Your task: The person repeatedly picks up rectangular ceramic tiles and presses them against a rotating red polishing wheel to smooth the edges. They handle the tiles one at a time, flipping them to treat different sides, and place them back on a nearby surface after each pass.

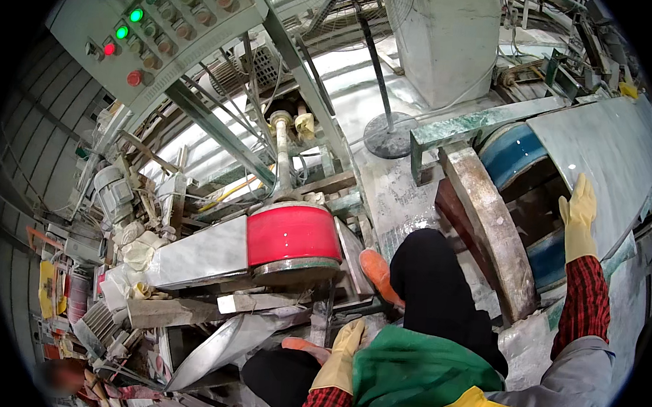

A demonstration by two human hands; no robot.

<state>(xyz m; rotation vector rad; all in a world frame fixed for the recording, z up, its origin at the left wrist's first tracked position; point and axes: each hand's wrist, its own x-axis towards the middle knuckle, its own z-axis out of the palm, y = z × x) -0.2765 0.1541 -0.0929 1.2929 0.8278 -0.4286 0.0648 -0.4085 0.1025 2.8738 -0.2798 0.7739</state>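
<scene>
The right hand (578, 217) reaches up, fingers flat and open on the grey slab (609, 156). The left hand (341, 355) hangs down, fingers loosely open.

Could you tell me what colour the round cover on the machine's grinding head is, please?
The round cover is glossy red, above a metallic rim; the head view shows it clearly, left of the left hand.

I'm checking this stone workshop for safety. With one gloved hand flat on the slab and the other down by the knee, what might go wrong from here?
The right hand, in a yellow rubber glove, lies flat on the wet grey stone slab; it may slip or get pinched against the blue drum. The left hand hangs low near the red cylindrical polishing head, and a sleeve might catch there.
</scene>
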